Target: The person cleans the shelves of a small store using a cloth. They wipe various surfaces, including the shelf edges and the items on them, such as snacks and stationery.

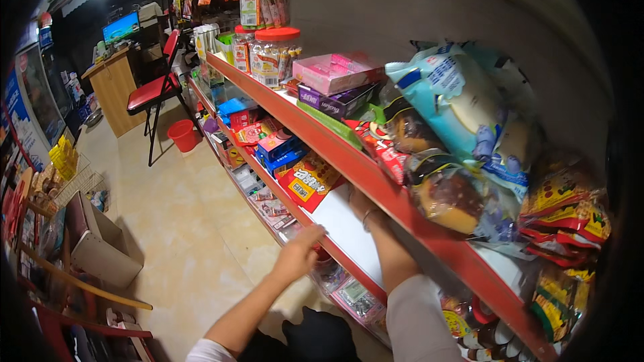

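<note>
My left hand (301, 255) is at the red front edge of the middle shelf, its fingers over the rim; whether they grip it is unclear. Under the top shelf's red edge (322, 133) reaches my right hand (361, 204), partly hidden, with a bracelet at the wrist. It is over the white shelf surface (347, 231), and what its fingers touch cannot be seen. Beside it lies a red and yellow snack packet (309, 181), next to blue boxes (280, 151). Above, the top shelf holds wrapped cakes (448, 198), pale blue bread bags (448, 95) and a pink box (334, 73).
Red-lidded plastic jars (274, 58) stand farther along the top shelf. Across the tiled floor (201, 211) are a grey bin (103, 251), a red bucket (184, 136), a folding chair (153, 93) and a wooden desk (115, 93). More goods line the left side.
</note>
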{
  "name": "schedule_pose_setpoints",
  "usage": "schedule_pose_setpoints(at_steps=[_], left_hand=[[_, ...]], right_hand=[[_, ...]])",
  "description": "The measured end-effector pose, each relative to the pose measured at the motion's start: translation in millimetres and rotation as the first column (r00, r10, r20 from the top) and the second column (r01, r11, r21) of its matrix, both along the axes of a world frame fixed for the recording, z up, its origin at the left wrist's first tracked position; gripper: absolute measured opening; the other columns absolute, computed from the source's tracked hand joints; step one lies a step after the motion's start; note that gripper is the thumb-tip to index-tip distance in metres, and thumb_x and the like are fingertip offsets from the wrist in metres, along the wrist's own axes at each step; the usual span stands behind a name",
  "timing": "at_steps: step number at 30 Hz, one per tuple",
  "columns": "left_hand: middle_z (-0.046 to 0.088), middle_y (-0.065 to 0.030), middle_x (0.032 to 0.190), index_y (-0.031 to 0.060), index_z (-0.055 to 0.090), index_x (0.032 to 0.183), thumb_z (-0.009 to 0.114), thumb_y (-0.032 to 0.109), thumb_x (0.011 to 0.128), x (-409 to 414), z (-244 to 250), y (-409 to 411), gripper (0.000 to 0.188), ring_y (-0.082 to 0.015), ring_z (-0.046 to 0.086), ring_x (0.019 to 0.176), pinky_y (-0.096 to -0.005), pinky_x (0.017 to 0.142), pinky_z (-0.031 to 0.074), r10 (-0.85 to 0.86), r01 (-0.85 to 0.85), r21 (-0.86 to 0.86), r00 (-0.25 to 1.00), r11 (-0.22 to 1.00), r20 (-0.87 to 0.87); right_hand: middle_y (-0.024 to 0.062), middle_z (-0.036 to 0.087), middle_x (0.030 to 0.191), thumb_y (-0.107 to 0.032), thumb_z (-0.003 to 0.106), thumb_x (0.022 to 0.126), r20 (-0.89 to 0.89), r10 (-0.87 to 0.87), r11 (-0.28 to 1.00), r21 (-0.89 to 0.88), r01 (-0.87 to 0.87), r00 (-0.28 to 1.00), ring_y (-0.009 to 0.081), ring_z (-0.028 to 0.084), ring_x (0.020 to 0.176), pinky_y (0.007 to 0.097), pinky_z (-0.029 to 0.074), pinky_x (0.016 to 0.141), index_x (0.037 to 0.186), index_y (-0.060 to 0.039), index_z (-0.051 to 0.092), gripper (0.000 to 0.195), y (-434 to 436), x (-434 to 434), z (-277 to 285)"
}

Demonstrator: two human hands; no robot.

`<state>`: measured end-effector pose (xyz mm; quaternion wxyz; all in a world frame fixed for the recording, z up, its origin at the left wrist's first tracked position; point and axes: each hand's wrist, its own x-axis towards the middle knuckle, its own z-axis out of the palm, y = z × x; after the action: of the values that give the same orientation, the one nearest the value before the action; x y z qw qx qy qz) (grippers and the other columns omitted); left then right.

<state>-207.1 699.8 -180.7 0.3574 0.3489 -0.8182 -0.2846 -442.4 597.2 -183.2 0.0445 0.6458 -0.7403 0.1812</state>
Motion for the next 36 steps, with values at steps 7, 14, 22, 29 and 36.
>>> schedule_pose_setpoints(at_steps=[7, 14, 22, 29, 36], left_hand=[[0.062, -0.0206, 0.112, -0.0016, 0.061, 0.111, 0.072, 0.029, 0.074, 10.9, 36.2, -129.1, 0.049, -0.0378, 0.056, 0.104, -0.0428, 0.093, 0.045, 0.551, -0.545, -0.09, 0.807, 0.834, 0.215], [0.063, -0.0168, 0.109, 0.0011, 0.059, 0.111, 0.081, 0.043, 0.063, -8.5, 24.5, -146.8, 0.067, -0.0359, 0.053, 0.107, -0.0424, 0.091, 0.046, 0.499, -0.5, -0.127, 0.742, 0.857, 0.448], [0.063, -0.0161, 0.112, 0.0021, 0.067, 0.1, 0.087, 0.047, 0.054, -30.4, 37.5, -168.6, 0.068, -0.0323, 0.057, 0.108, -0.0438, 0.089, 0.047, 0.271, -0.382, 0.038, 0.717, 0.923, 0.642], [0.067, -0.0228, 0.098, -0.001, 0.059, 0.113, 0.071, 0.01, 0.067, -49.5, 8.6, -190.7, 0.049, -0.0325, 0.067, 0.087, -0.0391, 0.074, 0.052, 0.152, -0.153, 0.021, 0.988, 0.988, 0.031], [0.066, -0.0184, 0.102, 0.0103, 0.067, 0.107, 0.072, 0.032, 0.07, -142.3, 76.4, -88.7, 0.043, -0.0334, 0.064, 0.098, -0.0409, 0.082, 0.051, -0.388, 0.398, 0.116, 0.916, 0.91, -0.098]], right_hand=[[0.0215, 0.056, 0.122, -0.019, 0.039, 0.093, 0.085, 0.249, 0.967, -0.07, -0.244, 0.965, 0.0372, 0.052, 0.114, 0.0482, 0.04, 0.097, 0.118, -0.0035, 0.051, 0.031, 69.4, 25.9, -7.5], [0.0059, 0.063, 0.121, -0.019, 0.05, 0.086, 0.164, 0.367, 0.922, 0.067, -0.381, 0.916, 0.0216, 0.058, 0.111, 0.0393, 0.045, 0.09, 0.117, -0.0147, 0.064, 0.033, 154.0, 25.7, 35.4], [-0.0012, 0.067, 0.114, -0.015, 0.057, 0.079, 0.237, 0.45, 0.893, -0.105, -0.438, 0.861, 0.0177, 0.061, 0.107, 0.0358, 0.045, 0.092, 0.11, -0.0209, 0.07, 0.034, 157.7, 1.5, 26.5], [0.0014, 0.064, 0.12, -0.007, 0.056, 0.078, 0.344, 0.456, 0.883, -0.065, -0.464, 0.821, 0.0225, 0.058, 0.112, 0.0342, 0.043, 0.099, 0.114, -0.0166, 0.068, 0.039, 151.9, 12.2, 17.6], [0.0038, 0.061, 0.124, -0.007, 0.055, 0.081, 0.274, 0.322, 0.932, 0.074, -0.354, 0.906, 0.0246, 0.053, 0.117, 0.0373, 0.037, 0.104, 0.119, -0.0147, 0.065, 0.04, 154.5, 23.2, 26.0]])
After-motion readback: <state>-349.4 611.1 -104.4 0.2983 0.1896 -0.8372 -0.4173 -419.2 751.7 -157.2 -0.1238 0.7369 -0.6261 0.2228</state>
